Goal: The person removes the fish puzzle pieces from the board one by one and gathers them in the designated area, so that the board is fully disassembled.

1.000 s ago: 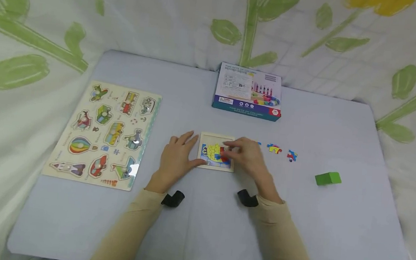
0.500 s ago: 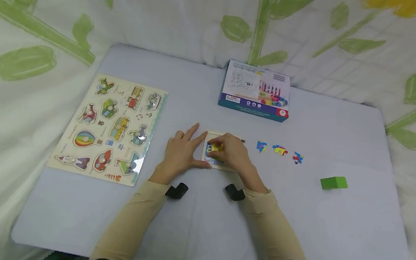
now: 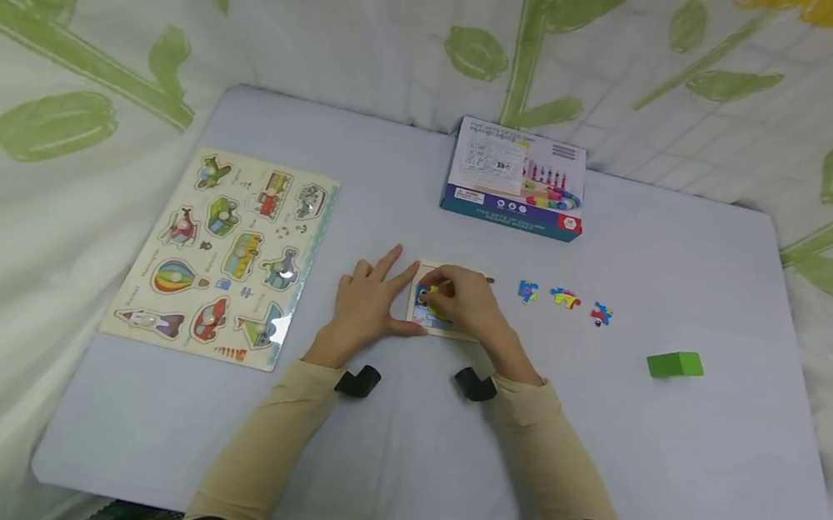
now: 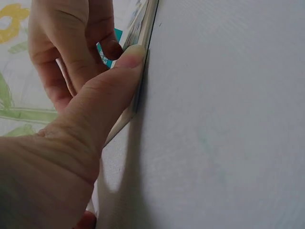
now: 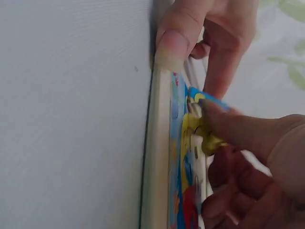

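Observation:
A small wooden-framed jigsaw puzzle (image 3: 447, 335) with a blue, yellow and red picture lies on the table between both hands. My left hand (image 3: 365, 309) is at its left side with fingers spread; the thumb (image 5: 172, 47) presses on the frame's near corner and the index finger reaches the far one. Over the puzzle, my right hand (image 3: 468, 303) pinches a yellow and blue jigsaw piece (image 5: 209, 143) between thumb and fingers, close above the picture and tilted. To the right lie three loose pieces: a blue one (image 3: 528, 292), a yellow and red one (image 3: 566, 298), and a red and blue one (image 3: 602, 314).
A large peg puzzle board (image 3: 224, 258) with vehicle pictures lies on the left. At the back stands a flat beads box (image 3: 515, 177). A green block (image 3: 675, 364) sits further right on the white-covered table (image 3: 397, 459), with a patterned curtain behind.
My right hand has moved leftward across the puzzle, from its right side to its upper left part, baring the blue loose piece. The left hand stays at the frame; the head view has shifted slightly.

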Tool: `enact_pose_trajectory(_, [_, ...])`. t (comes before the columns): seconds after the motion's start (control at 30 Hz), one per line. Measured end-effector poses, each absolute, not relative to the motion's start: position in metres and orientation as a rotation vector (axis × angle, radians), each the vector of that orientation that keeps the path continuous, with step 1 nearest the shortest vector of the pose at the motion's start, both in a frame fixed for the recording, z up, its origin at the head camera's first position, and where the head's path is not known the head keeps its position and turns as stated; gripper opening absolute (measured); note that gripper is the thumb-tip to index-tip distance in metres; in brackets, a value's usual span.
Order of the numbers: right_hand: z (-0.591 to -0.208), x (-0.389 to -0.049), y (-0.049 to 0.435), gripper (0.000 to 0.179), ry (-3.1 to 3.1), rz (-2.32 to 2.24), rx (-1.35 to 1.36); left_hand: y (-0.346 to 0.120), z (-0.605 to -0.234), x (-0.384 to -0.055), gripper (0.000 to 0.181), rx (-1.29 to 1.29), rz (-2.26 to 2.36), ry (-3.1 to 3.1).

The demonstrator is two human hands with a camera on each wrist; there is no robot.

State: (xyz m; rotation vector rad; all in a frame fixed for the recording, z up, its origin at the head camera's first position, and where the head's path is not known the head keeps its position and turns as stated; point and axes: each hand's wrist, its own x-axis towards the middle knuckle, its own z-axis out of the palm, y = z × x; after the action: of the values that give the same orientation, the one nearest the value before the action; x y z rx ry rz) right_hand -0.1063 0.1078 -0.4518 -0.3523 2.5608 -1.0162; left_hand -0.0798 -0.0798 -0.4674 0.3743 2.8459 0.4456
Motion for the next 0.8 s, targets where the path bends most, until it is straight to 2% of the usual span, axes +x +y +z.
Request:
enact_pose_trajectory(0.2, [-0.440,-0.103,0.151,0.024,2.407,-1.320,-0.311,-0.086,-0.468,-0.076,0.106,0.324,0.502,2.810])
enact_pose_trajectory(0.33, [-0.427,-0.098,0.206,0.025,2.486,-1.230,-0.102,-0.091,-0.465,-0.075,0.107,0.305,0.580,2.802])
enact_pose_trajectory(0.43, [-0.427,-0.096,0.232,0.026,2.511,-1.102,-0.047,-0.094,-0.462,-0.076,0.107,0.289,0.607,2.801])
enact_pose_trajectory(0.6, [-0.438,-0.091,0.234,0.028,2.528,-0.986,-0.071,-0.092,-0.461,-0.078,0.107,0.306,0.631,2.775])
enact_pose_trajectory(0.8, [-0.437,-0.079,0.207,0.031,2.825,-0.768,-0.028,-0.081,-0.465,-0.079,0.103,0.359,0.650,2.765])
